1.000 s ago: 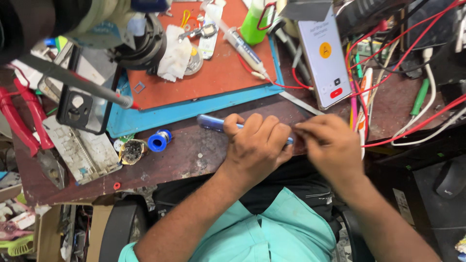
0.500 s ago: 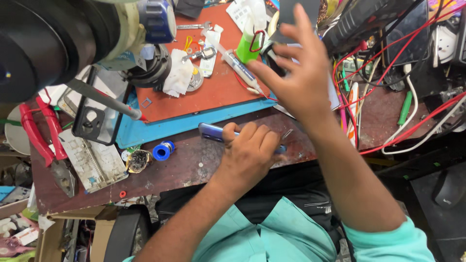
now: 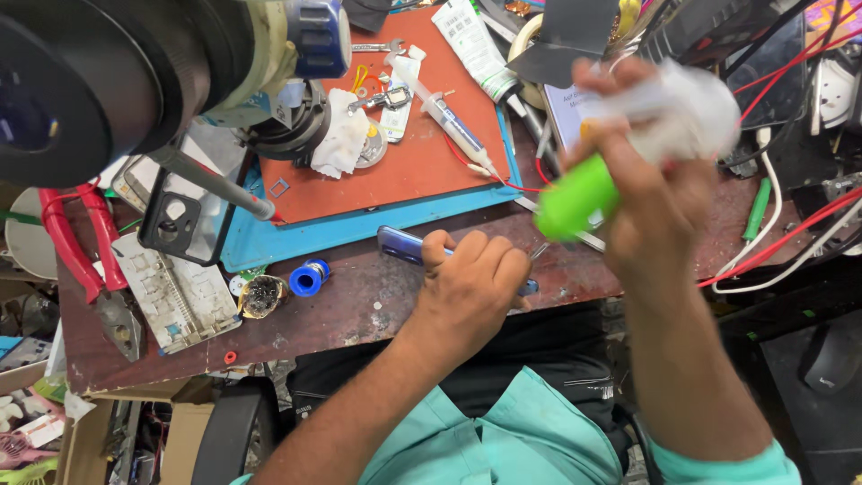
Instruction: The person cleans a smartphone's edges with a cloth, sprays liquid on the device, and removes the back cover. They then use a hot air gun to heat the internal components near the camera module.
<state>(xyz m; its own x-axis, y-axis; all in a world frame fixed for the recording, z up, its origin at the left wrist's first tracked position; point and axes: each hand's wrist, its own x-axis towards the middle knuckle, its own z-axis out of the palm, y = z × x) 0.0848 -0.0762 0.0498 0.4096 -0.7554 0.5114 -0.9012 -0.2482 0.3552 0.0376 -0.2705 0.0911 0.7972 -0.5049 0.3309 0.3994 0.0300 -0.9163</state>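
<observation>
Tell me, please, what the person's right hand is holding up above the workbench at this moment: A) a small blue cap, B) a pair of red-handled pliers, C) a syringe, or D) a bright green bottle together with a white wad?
D: the right hand is raised over the bench, gripping a bright green bottle with a white wad bunched against it, while the left hand rests on a blue-handled tool.

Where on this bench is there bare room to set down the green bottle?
Free: the lower half of the orange mat below the syringe, and the dark table edge between the blue cap and the left hand. Crowded: the cables at right, the mat's top.
</observation>
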